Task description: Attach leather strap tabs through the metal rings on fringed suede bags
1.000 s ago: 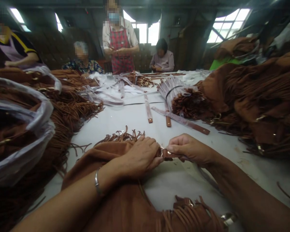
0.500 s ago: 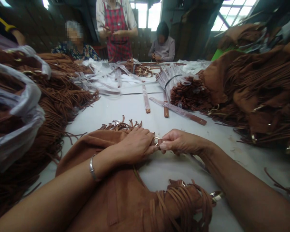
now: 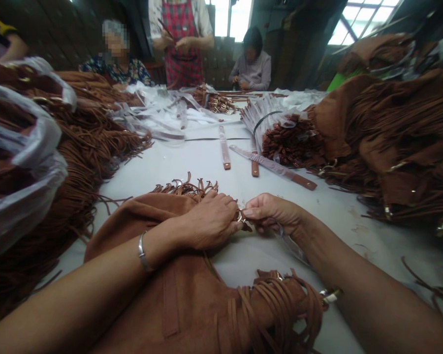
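Note:
A brown suede bag (image 3: pixel 140 290) with fringe lies in front of me on the white table. My left hand (image 3: pixel 210 219) presses on the bag's upper corner, its fingers closed around the edge beside a metal ring (image 3: pixel 239 215). Just right of the ring, my right hand (image 3: pixel 275 212) pinches the end of a brown leather strap (image 3: pixel 248 227). Clear plastic wrap (image 3: pixel 291 246) on the strap trails below my right wrist. Fringe (image 3: pixel 276 314) and a metal clasp (image 3: pixel 330 296) show at the bag's near right end.
Wrapped straps (image 3: pixel 284 169) lie on the table (image 3: pixel 170 162) ahead. A tied bundle of straps (image 3: pixel 269 123) is behind them. Fringed bags (image 3: pixel 398 132) are piled at right, more bags (image 3: pixel 92 132) at left. Several people sit or stand across the table.
The strap end at the ring has turned and now hangs lower, while my right fingers have shifted slightly. The left hand stays on the bag. The view has tilted a little.

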Demonstrator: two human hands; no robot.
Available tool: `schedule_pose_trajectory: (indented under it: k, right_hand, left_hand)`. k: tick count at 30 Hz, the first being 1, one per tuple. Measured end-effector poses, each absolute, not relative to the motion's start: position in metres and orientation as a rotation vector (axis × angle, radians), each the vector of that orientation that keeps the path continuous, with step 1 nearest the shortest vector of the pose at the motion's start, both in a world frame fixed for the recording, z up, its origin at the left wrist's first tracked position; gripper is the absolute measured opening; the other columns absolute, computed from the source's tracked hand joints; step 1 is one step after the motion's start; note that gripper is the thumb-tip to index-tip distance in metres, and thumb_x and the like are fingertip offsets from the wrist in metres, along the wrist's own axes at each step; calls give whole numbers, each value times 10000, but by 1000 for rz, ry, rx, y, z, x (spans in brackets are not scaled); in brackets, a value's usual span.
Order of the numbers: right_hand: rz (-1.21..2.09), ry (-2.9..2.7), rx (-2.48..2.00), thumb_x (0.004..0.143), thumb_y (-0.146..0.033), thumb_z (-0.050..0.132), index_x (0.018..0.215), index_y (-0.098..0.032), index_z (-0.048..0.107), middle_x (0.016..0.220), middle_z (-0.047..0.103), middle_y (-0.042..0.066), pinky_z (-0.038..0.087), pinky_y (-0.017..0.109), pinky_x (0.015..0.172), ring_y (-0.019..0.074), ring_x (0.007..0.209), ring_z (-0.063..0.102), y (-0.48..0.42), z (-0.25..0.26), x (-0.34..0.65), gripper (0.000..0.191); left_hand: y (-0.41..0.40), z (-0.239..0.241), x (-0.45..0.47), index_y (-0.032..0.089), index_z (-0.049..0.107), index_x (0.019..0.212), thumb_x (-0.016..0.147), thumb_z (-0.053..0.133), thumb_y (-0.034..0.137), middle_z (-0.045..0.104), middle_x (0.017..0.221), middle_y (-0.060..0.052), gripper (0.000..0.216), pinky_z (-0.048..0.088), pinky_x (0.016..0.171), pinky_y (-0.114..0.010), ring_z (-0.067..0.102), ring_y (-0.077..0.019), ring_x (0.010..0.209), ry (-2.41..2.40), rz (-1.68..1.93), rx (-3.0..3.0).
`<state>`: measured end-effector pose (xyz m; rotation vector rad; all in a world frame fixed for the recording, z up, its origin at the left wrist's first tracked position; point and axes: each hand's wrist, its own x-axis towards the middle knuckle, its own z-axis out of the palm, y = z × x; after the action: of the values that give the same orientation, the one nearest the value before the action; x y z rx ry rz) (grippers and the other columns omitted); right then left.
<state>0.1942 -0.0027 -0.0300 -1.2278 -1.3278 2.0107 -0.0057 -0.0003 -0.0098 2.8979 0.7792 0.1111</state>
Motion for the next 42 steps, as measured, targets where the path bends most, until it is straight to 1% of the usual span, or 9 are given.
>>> schedule_pose_trajectory:
  k: [3,9,12,15,29,33,38,40,42]
  right_hand:
    - [2053,-1334,-1203,615,-409,746,562,-112,537,364,412,-68,328,135,320,7,287,258,0,-34,196,367]
    - [2100,-1460,-1148,602,-374,750,546,-114,512,378,425,-57,135,123,258,8,278,241,5,-37,200,356]
    - [2109,-1501,-1152,610,-371,745,550,-114,509,374,421,-58,133,126,265,10,282,242,5,-35,201,353]
    - [2090,-1482,-1180,625,-387,736,568,-114,512,391,446,-48,156,127,272,16,291,273,3,-32,201,357]
    - [1914,-1359,-1250,600,-364,783,586,-114,535,376,394,-81,342,137,311,20,304,284,1,-25,200,352]
    - [1977,-967,-1133,757,-283,679,651,-120,522,369,332,-104,329,128,319,13,291,211,-3,-23,194,250]
    - [1942,-724,-1148,926,-294,440,680,-149,442,347,278,-118,302,115,327,17,271,172,7,-22,191,285]
    - [1908,-703,-1159,934,-291,419,681,-151,425,347,272,-119,286,106,324,14,272,174,15,-19,196,289]
    - [1882,-751,-1149,944,-288,383,671,-158,402,350,250,-120,255,97,315,11,274,151,21,-11,199,303]
  left_hand:
    - [-2,-10,-5,153,488,878,937,335,353,505,880,-45,259,317,846,-368,446,-194,832,773,113,2914]
    - [-6,-10,-4,147,490,868,897,396,328,509,875,-60,206,325,830,-364,453,-209,820,661,98,2982]
    - [-8,-9,-4,141,498,909,880,421,478,515,897,-67,347,328,838,-366,456,-219,830,624,103,2994]
    - [-8,-11,-2,140,506,940,861,381,608,524,905,-68,491,332,837,-373,462,-224,832,706,113,2977]
    - [12,-10,-8,174,498,969,912,430,398,525,902,-38,241,377,737,-284,483,-176,818,747,9,2869]
    - [24,0,-7,179,495,1006,935,366,381,544,925,-39,249,386,760,-276,493,-172,852,816,45,2835]
    - [19,20,10,173,498,1122,850,522,367,491,1199,-122,334,317,913,-455,368,-314,1134,1177,254,3109]
    - [7,28,21,148,524,1068,839,518,336,511,1149,-138,296,337,899,-458,404,-313,1096,1254,424,2994]
    - [-12,33,31,142,555,937,866,446,362,570,937,-103,256,412,793,-400,508,-255,910,1205,410,2642]
